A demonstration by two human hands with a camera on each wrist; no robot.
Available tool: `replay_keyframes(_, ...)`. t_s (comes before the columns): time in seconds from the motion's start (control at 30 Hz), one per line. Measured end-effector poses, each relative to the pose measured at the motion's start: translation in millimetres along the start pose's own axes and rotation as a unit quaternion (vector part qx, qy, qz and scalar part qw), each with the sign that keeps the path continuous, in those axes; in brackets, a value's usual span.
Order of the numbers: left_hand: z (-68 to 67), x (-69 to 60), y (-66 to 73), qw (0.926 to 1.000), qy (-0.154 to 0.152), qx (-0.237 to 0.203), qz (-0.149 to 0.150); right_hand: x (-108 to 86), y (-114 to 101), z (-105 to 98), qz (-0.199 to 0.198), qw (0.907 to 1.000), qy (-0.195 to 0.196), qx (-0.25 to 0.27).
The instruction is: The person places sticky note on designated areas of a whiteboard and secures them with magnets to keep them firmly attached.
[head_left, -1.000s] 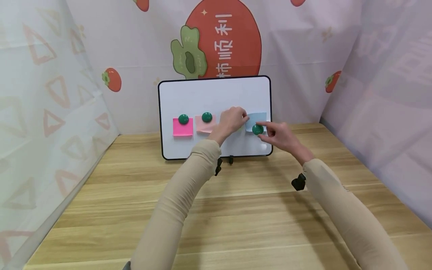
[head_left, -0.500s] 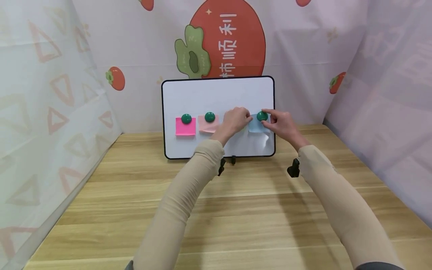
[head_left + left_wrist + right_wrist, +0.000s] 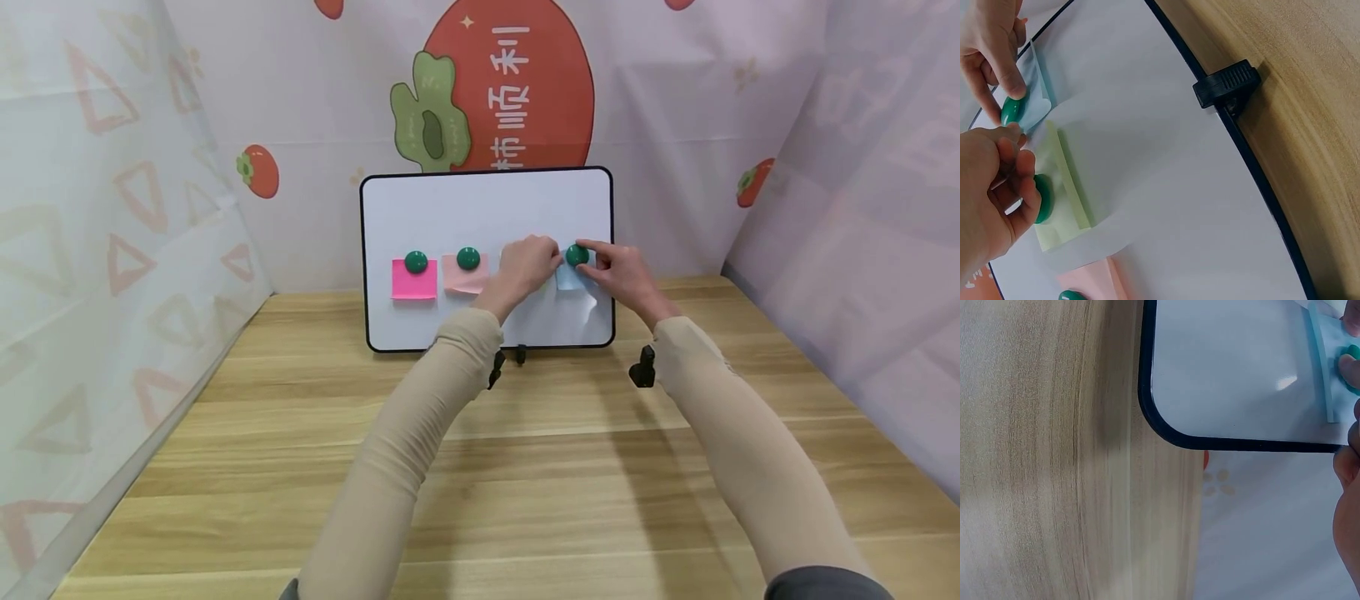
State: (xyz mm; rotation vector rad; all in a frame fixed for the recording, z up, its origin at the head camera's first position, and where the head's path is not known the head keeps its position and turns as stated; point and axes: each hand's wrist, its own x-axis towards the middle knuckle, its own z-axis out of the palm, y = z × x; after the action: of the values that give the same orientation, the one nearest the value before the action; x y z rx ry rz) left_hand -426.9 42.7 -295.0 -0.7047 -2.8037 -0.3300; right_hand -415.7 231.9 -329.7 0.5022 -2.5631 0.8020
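My right hand (image 3: pixel 624 271) pinches a round green magnet (image 3: pixel 577 255) between thumb and finger, over the upper part of a light blue sticky note (image 3: pixel 567 280) at the whiteboard's (image 3: pixel 480 208) right side. My left hand (image 3: pixel 528 265) pinches the left edge of that blue note with its fingertips. In the left wrist view, a yellow-green sticky note (image 3: pixel 1067 209) with a green magnet (image 3: pixel 1044 199) lies behind my left hand. The right wrist view catches only part of my right hand (image 3: pixel 1349 515) and the blue note (image 3: pixel 1321 369).
A bright pink note (image 3: pixel 414 286) and a pale pink note (image 3: pixel 465 282) hang farther left, each under a green magnet. The board stands on a wooden table (image 3: pixel 540 483) with a black clip foot (image 3: pixel 1229 84) at its lower edge. Printed cloth (image 3: pixel 300 225) encloses the back and sides.
My right hand has carried the green magnet up from the blue note's lower edge to its upper part, then slightly left. My left hand keeps its place at the note's edge.
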Motion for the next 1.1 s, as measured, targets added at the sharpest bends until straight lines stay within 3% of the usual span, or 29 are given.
replay_keyframes(0.3, -6.3, 2.2, 7.6, 0.9958, -0.019, 0.09, 0.001, -1.9, 3, 3, -0.006, 0.9999, 0.013, -0.007)
replay_keyframes(0.5, -5.2, 1.8, 7.9, 0.9934, -0.02, 0.113, -0.001, -2.3, 4, 4, -0.024, 0.999, 0.02, -0.032)
replay_keyframes(0.8, 0.9, 0.4, 2.9, 0.9946, -0.01, 0.102, -0.014, -2.2, 0, 5, -0.019, 0.9978, 0.014, -0.062)
replay_keyframes(1.1, 2.4, -9.8, -9.6, 0.9972, 0.033, 0.065, -0.016, -6.0, -14, 3, -0.03, 0.9965, -0.023, -0.075)
